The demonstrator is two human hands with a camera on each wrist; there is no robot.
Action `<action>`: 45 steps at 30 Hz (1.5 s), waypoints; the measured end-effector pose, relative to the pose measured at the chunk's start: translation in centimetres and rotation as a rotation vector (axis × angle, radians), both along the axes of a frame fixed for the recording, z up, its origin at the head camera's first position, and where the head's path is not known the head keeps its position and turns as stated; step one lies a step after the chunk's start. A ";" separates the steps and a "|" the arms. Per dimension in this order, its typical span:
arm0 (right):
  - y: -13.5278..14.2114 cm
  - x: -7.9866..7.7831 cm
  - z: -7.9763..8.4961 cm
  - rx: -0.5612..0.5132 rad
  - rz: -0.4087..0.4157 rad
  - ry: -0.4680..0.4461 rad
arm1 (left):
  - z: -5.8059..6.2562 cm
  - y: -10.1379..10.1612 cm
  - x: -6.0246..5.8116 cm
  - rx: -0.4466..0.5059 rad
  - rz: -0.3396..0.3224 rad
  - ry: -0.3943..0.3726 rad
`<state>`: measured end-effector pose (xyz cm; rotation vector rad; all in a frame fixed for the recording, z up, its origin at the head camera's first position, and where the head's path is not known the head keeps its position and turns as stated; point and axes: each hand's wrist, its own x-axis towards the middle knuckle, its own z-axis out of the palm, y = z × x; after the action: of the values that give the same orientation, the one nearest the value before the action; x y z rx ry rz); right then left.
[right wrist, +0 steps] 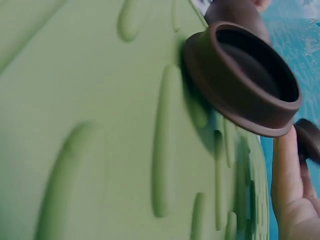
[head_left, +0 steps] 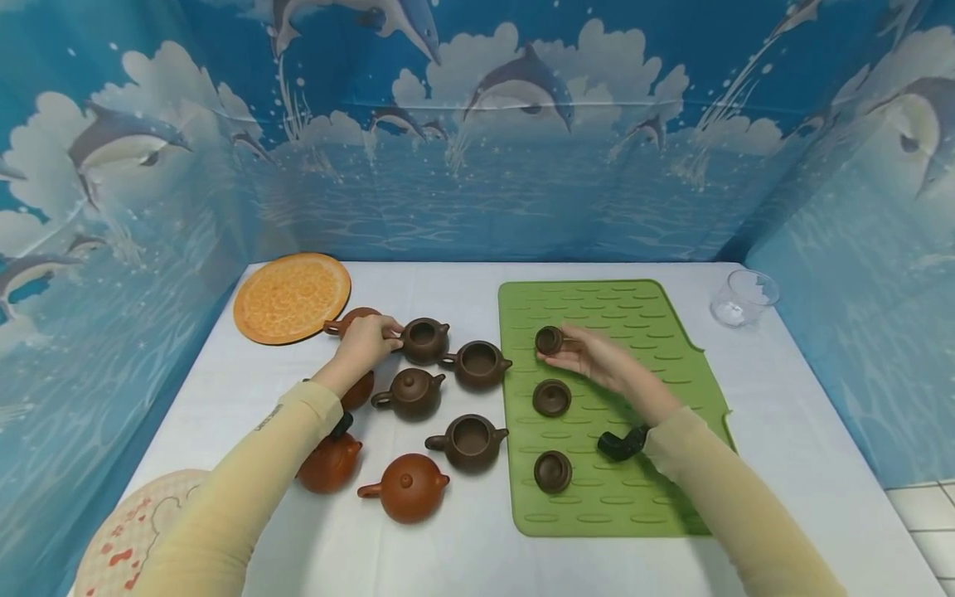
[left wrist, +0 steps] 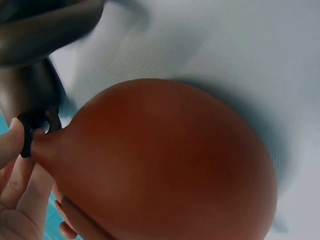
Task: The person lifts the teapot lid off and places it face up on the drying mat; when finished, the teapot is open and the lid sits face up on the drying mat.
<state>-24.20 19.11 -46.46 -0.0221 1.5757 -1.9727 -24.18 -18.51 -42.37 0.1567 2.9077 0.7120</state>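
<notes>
My left hand (head_left: 363, 342) pinches the handle of a dark brown lidless teapot (head_left: 424, 342) on the white table; the left wrist view shows thumb and fingers at that handle (left wrist: 27, 137). A reddish-brown teapot (left wrist: 165, 160) fills much of that view. Above the green mat (head_left: 582, 319), my right hand (head_left: 593, 356) holds a small dark brown teapot lid (head_left: 549, 340), its hollow underside facing up. Two similar lids, a nearer one (head_left: 553, 472) and a middle one (head_left: 552, 398), lie upside down on the mat.
Two more lidless brown teapots (head_left: 481, 366) (head_left: 472, 443) stand left of the mat. A lidded brown teapot (head_left: 414, 395) and several reddish ones (head_left: 410, 489) are around them. An orange round mat (head_left: 291, 298) lies back left, a clear glass (head_left: 742, 298) back right.
</notes>
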 end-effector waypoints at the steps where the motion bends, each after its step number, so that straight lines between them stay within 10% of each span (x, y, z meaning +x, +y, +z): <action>1: -0.1 0.0 -0.1 0.037 -0.005 0.007 | 0.0 0.0 0.0 -0.002 0.001 -0.004; 15: -1.1 -0.2 -0.5 0.571 -0.088 0.169 | -0.1 -0.1 -0.1 0.002 0.003 -0.008; 37: -1.5 -0.4 -0.3 0.772 -0.078 0.311 | 0.0 0.0 0.0 -0.006 -0.009 -0.032; 45: -1.5 -0.6 1.0 0.835 -0.071 0.406 | 1.7 -0.6 0.6 0.024 -0.013 -0.010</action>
<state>-24.77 17.65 -45.45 -0.0312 2.5840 -1.2609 -23.60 -19.09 -40.70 0.1744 2.8868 0.7432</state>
